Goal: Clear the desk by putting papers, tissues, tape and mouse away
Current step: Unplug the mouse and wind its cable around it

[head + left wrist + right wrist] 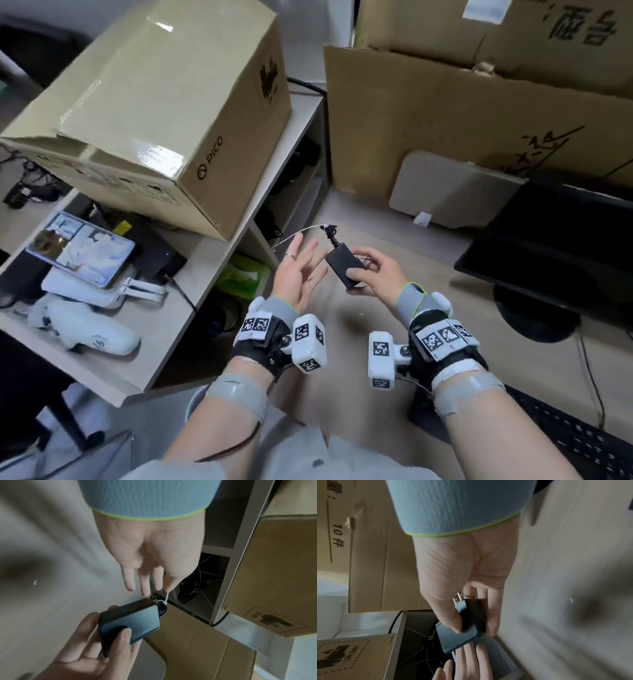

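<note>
My right hand [358, 279] grips a black power adapter [343, 268] above the desk [359, 346], thumb on top and fingers underneath. The right wrist view shows the adapter [462, 632] with its metal prongs next to the thumb. A coiled black cord [160, 606], bound by a white tie [166, 597], hangs at the adapter's [130, 623] far end. My left hand [306, 255] is beside it with straight, spread fingers, their tips at the tie. A green tissue pack [239, 274] lies on the lower shelf. A small paper scrap [423, 219] lies on the desk.
A shelf unit [164, 329] on the left carries a PICO cardboard box [154, 102], a phone [82, 248] and white controllers [85, 329]. Its lower bays hold cables. Cardboard sheets [462, 130] lean at the back. A monitor [555, 246] and keyboard [565, 435] stand on the right.
</note>
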`<control>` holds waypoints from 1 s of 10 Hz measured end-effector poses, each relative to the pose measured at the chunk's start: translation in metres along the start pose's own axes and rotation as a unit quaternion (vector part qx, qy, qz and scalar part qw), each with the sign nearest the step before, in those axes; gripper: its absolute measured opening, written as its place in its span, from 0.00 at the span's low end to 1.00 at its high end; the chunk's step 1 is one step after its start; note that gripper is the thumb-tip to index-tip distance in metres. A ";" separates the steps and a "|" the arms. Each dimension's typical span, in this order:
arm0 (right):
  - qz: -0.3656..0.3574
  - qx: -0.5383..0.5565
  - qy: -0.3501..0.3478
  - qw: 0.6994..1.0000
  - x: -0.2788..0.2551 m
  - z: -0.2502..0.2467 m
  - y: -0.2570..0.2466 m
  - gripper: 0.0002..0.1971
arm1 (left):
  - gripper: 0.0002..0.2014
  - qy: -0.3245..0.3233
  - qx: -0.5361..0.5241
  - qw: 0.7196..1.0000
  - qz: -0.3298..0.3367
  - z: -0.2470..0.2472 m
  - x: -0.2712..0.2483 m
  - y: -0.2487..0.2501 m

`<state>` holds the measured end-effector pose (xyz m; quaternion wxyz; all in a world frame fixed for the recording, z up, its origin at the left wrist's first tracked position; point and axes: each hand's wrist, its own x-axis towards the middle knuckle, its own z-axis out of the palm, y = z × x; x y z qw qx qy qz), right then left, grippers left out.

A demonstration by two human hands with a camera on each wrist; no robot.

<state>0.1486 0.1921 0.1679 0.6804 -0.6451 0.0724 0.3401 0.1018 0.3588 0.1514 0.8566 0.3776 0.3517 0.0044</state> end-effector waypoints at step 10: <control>-0.040 -0.634 -0.081 0.768 0.148 0.143 -0.075 0.20 | 0.13 0.108 -0.012 0.992 -0.060 -0.050 0.032 0.011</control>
